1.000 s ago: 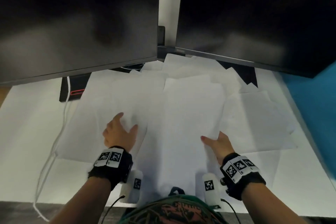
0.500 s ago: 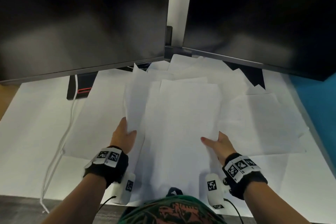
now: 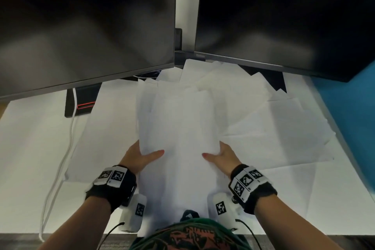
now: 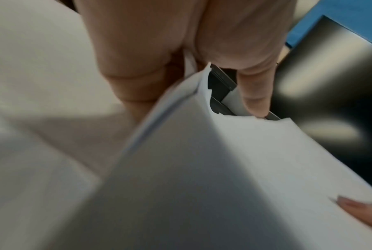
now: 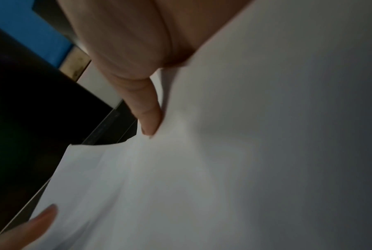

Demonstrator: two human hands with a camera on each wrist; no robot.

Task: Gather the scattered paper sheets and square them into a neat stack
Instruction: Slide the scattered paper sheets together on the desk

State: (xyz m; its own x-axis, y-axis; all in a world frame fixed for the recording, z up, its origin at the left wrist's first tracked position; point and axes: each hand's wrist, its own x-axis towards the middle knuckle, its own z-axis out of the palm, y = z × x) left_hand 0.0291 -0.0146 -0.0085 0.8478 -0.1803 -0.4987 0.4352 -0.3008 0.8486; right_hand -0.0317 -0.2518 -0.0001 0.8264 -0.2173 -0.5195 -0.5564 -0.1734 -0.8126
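Observation:
Several white paper sheets are gathered into a loose bundle [image 3: 178,128] in the middle of the white desk, lifted at the near end. My left hand [image 3: 140,155] grips the bundle's left edge, thumb on top and fingers hidden beneath. My right hand [image 3: 220,155] grips its right edge the same way. In the left wrist view the bundle's edge [image 4: 181,118] shows several layers against my palm. The right wrist view shows one finger [image 5: 148,115] pressed against the paper [image 5: 245,152]. More sheets [image 3: 274,128] lie spread flat to the right, and one sheet [image 3: 105,138] lies flat to the left.
Two dark monitors [image 3: 81,26] [image 3: 284,16] hang low over the back of the desk [image 3: 30,148], above the papers' far ends. A black monitor base [image 3: 83,101] with a red stripe and a white cable [image 3: 60,164] sit at left. A blue partition [image 3: 349,117] borders the right.
My left hand picked up sheets from the left and swung them rightward onto the middle pile. Both hands have closed inward, and the bundle between them is now narrower.

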